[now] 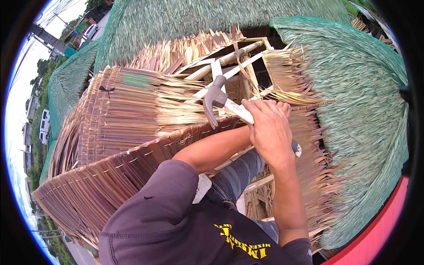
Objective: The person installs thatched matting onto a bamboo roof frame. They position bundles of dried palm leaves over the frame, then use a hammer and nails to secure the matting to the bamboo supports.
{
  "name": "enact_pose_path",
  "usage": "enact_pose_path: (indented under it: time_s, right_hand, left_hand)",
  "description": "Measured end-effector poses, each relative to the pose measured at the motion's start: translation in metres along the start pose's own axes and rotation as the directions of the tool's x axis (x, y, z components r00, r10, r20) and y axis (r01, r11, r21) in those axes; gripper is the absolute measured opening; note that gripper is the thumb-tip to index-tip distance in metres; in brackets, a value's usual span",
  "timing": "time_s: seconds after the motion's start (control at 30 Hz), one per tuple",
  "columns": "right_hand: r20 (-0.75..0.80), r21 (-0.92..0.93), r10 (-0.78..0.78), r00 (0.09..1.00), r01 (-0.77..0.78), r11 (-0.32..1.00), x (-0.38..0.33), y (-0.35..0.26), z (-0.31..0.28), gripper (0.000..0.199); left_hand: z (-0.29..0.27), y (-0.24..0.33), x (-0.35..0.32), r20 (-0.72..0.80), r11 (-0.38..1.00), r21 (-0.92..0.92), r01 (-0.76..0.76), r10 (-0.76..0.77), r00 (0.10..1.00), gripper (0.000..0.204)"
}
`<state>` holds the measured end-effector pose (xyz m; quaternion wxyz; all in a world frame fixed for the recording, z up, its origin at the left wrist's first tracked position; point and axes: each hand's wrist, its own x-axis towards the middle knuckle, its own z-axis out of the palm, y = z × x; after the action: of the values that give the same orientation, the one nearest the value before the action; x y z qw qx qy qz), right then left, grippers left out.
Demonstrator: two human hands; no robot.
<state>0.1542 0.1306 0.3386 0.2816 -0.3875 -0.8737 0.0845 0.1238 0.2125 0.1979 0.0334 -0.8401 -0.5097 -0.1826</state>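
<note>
My right hand (270,126) is wrapped around the pale handle of a claw hammer (240,111). The grey hammer head points up and left, over the bamboo frame, and the dark butt of the handle shows beyond my wrist. My left forearm (216,150) reaches across in front of me, and its hand is hidden behind the right one. Under my arms runs a panel of brown palm thatch (128,172), stitched along its upper edge. Split bamboo poles (212,68) show in the gap ahead.
Layered thatch panels (128,115) overlap on the left. Green-netted thatch (353,88) covers the roof at right and at the far side. A red surface (375,234) lies at lower right. A white vehicle (44,126) and greenery are far below at left.
</note>
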Motion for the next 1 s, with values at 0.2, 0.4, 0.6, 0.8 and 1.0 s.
enact_pose_path:
  time_s: [0.2,0.4,0.6,0.8,1.0]
  right_hand:
    - [0.516,0.389,-0.130,0.847,-0.097,0.916,-0.003,0.049,0.031,0.045]
    - [0.240,0.247,0.238,0.941,-0.296,0.923,-0.038,0.148,0.024,0.041]
    - [-0.010,0.029,0.479,0.878,-0.478,0.878,-0.077,0.132,-0.001,0.035]
    - [-0.272,-0.164,0.508,0.817,-0.560,0.812,-0.111,0.055,-0.008,0.039]
    - [-0.208,-0.159,0.755,0.622,-0.783,0.601,-0.165,-0.004,0.002,0.047]
  left_hand:
    - [0.094,0.127,-0.005,0.201,0.921,-0.106,-0.374,0.388,0.899,0.023]
    - [0.111,0.189,-0.009,0.112,0.705,-0.521,-0.482,0.616,0.779,0.038]
    - [0.022,0.075,-0.075,0.374,0.630,-0.762,-0.149,0.616,0.693,0.023]
    - [-0.175,-0.061,-0.154,0.881,0.942,-0.334,0.024,0.303,0.362,0.019]
    - [-0.148,-0.075,-0.305,0.890,0.977,-0.119,-0.174,0.183,0.418,0.021]
